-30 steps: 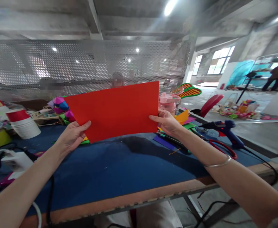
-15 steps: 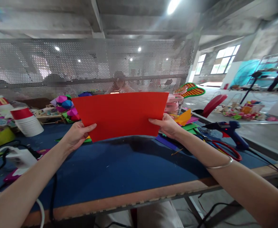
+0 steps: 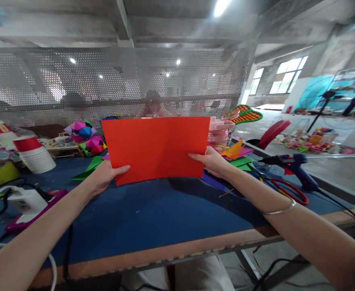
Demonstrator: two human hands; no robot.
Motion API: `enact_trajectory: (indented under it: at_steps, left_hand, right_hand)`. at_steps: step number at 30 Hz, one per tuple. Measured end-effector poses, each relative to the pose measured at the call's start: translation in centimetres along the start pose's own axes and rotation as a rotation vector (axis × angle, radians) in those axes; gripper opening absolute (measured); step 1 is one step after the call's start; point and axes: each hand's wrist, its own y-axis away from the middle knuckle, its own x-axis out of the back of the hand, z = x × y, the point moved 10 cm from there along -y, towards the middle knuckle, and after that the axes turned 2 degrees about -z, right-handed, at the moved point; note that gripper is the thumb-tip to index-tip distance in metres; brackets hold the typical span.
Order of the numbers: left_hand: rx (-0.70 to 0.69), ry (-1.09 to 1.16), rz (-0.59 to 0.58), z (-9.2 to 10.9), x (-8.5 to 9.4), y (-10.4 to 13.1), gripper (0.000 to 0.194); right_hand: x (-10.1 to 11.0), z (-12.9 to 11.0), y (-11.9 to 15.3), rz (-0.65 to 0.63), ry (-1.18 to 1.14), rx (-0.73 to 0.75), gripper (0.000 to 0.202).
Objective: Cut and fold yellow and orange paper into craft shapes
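An orange-red sheet of paper (image 3: 157,145) is held up above the blue table (image 3: 153,222), facing me. My left hand (image 3: 109,176) pinches its lower left corner, thumb on the near face. On the right edge, my right hand (image 3: 210,161) grips the sheet the same way. The fingers behind the paper are hidden. A blue sheet (image 3: 214,182) lies below my right hand, and green paper (image 3: 89,169) lies beyond my left hand.
On the right are a blue glue gun (image 3: 295,167) and red-handled scissors (image 3: 289,194). Stacked paper cups (image 3: 34,155), a power strip (image 3: 38,210) with cables and folded paper balls (image 3: 82,131) are at left. A perforated screen (image 3: 177,81) stands behind.
My left hand has moved slightly right with the sheet's left edge, uncovering more green paper. The sheet looks flatter and a little narrower. My right hand has barely moved.
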Motion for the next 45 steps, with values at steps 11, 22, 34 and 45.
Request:
enact_trajectory:
  at_steps: [11,22,34,45]
  left_hand:
    - [-0.088,0.143,0.146,1.3,2.1,-0.5,0.035]
    - [-0.041,0.317,0.206,0.4,2.2,-0.4,0.03]
    - [-0.014,0.355,0.192,0.4,2.1,-0.4,0.028]
    - [-0.056,0.357,0.192,0.8,1.9,-0.2,0.022]
  right_hand:
    - [2.1,0.6,-1.2,0.138,0.276,0.003,0.058]
    - [-10.9,5.1,-0.8,-0.415,0.993,-0.11,0.036]
    - [-15.0,3.3,0.9,-0.45,1.13,-0.066,0.03]
    - [-22.1,-0.7,7.5,-0.682,1.014,0.272,0.017]
